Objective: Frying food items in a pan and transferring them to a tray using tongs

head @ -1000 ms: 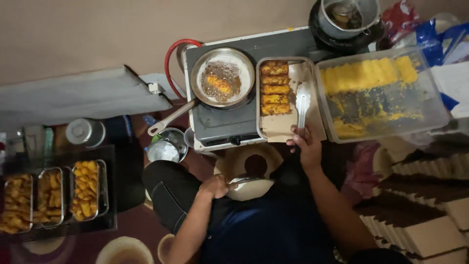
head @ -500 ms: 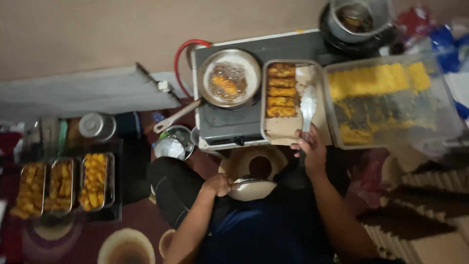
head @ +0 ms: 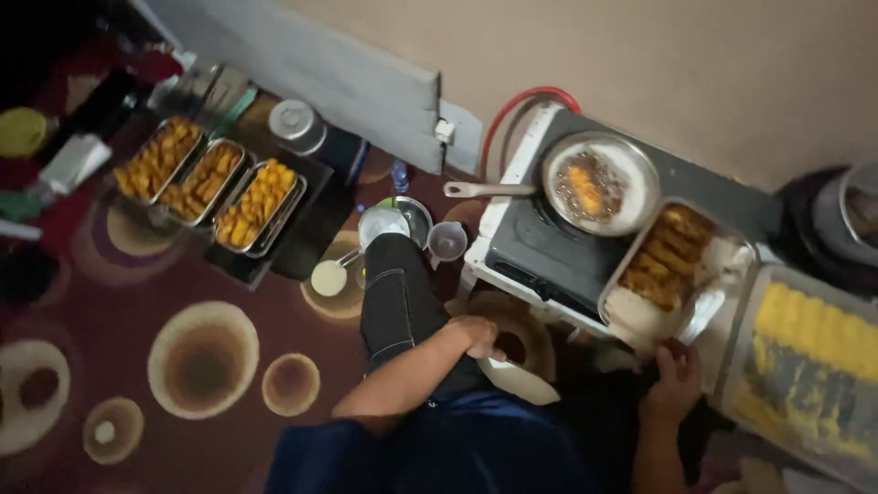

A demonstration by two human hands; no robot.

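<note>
Dark red carpet point(head: 201, 274) fills the left. Your right hand point(head: 675, 377) touches the tray of fried rolls point(head: 672, 270) at lower right, fingers loose. Your left hand point(head: 476, 335) rests curled on your knee. The hot frying pan point(head: 599, 183) sits close above; a bumped tray could slide off the stove point(head: 540, 261).

You wear a dark blue top point(head: 457, 448), sleeves short, forearms bare. Trousers point(head: 395, 293) are black w/ pale contrast stitching along seams & pocket. Both hands, left point(head: 476, 335) & right point(head: 675, 380), are bare: no gloves, rings or watch seen.
</note>
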